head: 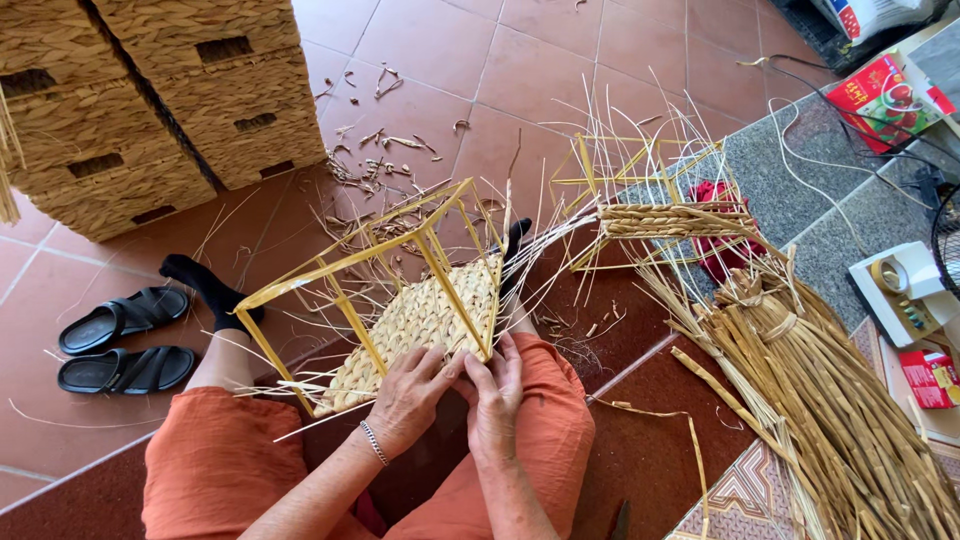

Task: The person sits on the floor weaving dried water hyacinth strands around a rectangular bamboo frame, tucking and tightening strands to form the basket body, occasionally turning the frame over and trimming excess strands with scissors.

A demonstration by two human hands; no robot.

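Strands (560, 240) jutting loose from the frame (400, 260) could snap or slip out of the weave if tugged hard. Left hand (408, 395) lies curled on the woven panel (420, 320), fingers pressing its near edge; right hand (495, 395) pinches the same edge beside it. Frame rests tilted across the lap

The frame (400, 290) rests on the person's lap with both hands, left hand (408, 395) and right hand (494, 395), at its near edge, sandals (125, 340) to its left, baskets (150, 100) behind, straw (830, 400) to its right.
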